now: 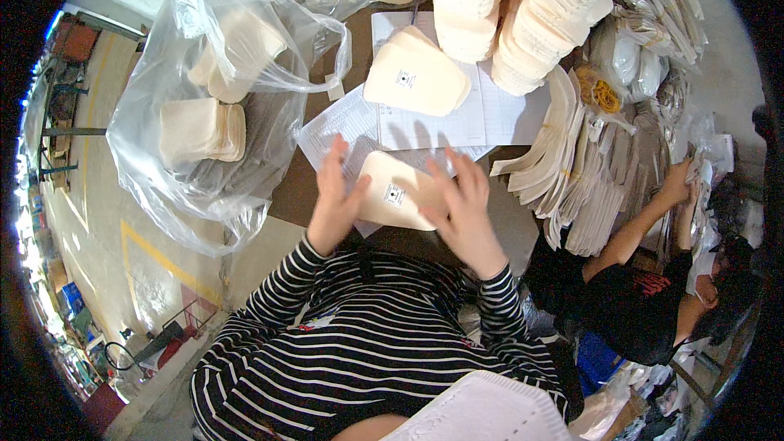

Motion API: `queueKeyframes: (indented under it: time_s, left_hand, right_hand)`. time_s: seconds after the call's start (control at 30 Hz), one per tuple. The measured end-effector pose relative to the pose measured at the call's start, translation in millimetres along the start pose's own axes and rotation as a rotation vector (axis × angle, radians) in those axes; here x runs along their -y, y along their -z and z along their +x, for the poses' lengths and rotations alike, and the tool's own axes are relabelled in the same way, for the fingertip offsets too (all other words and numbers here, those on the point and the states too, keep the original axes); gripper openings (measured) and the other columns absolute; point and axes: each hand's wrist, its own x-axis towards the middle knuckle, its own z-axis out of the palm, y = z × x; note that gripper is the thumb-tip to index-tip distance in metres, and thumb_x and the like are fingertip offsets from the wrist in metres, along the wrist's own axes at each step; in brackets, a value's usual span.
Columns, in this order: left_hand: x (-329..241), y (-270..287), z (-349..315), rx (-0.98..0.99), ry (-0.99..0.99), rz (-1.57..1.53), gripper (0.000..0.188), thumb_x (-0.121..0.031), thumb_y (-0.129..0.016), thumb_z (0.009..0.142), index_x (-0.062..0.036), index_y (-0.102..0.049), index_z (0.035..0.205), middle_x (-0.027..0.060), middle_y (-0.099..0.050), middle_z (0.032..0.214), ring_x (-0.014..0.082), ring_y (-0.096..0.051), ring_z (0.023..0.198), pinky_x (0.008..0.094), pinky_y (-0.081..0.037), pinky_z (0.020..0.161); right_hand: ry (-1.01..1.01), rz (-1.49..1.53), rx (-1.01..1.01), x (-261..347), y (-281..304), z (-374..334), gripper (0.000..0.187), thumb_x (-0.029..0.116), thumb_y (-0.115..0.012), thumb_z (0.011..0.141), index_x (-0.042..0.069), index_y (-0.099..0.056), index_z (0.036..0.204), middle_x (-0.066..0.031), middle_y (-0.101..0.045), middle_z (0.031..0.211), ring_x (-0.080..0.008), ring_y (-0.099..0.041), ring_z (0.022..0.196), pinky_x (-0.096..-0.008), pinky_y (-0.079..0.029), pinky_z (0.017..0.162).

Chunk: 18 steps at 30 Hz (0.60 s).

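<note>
A cream, rounded rectangular pad [398, 191] with a small black-and-white label lies between my two hands, just in front of my body. My left hand [333, 201] is at its left side, fingers spread and thumb by the pad's edge. On the other side, my right hand [465, 211] is open too, its fingers apart, slightly blurred and overlapping the pad's right end. Whether either thumb presses on the pad, I cannot tell. Just beyond, a stack of similar cream pads [433, 82] with a label on top rests on printed papers [498, 118].
A large clear plastic bag [269, 126] holding cream pads stands at the left. Tall piles of pads [543, 12] fill the far right, with bundled strips [539, 143] nearer. A yellow coil of bands [603, 94] sits among them. At the right, another person [637, 294] in black reaches into the piles.
</note>
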Motion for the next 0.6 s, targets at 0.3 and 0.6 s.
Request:
queueKeyframes:
  time_s: [0.3, 0.6]
  left_hand:
    - [-29, 40, 61, -0.046, 0.166, -0.579, 0.066, -0.005, -0.058, 0.097, -0.0063, -0.023, 0.153, 0.0137, -0.059, 0.124, 0.0152, -0.057, 0.111, 0.0283, -0.046, 0.094]
    - [-10, 26, 79, 0.052, 0.123, -0.477, 0.043, -0.007, -0.062, 0.094, -0.0048, -0.051, 0.136, 0.0078, -0.060, 0.122, 0.0144, -0.055, 0.112, 0.0270, -0.046, 0.093]
  right_hand:
    - [-0.223, -0.033, -0.450, -74, -27, 139, 0.073, 0.032, -0.079, 0.078, -0.007, -0.049, 0.132, -0.0263, -0.054, 0.125, -0.0427, -0.047, 0.118, -0.0503, -0.037, 0.103]
    - [-0.188, 0.103, -0.324, -78, -30, 139, 0.050, 0.023, -0.081, 0.071, -0.003, -0.064, 0.110, -0.0241, -0.056, 0.118, -0.0438, -0.049, 0.113, -0.0487, -0.042, 0.097]
